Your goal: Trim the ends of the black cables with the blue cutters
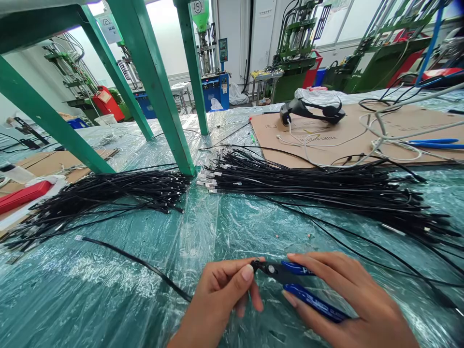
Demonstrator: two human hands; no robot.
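My left hand (223,292) pinches the end of a black cable (139,261) between thumb and fingertips. The rest of that cable runs out to the left across the plastic sheet and shows a pale connector at its far end. In my right hand (362,299) is a pair of blue-handled flush cutters (313,303), handles spread apart. Their dark jaws point left and meet the cable end at my left fingertips. My fingers partly hide that end, so I cannot tell whether the blades touch it.
Beyond my hands lie a large bundle of black cables (319,186) and, to the left, another bundle (108,191). Green frame legs (155,87) stand between them. Cardboard (391,128) carries black glasses (311,111), loose white cable and blue-handled pliers (435,144). A red tool (25,195) lies far left.
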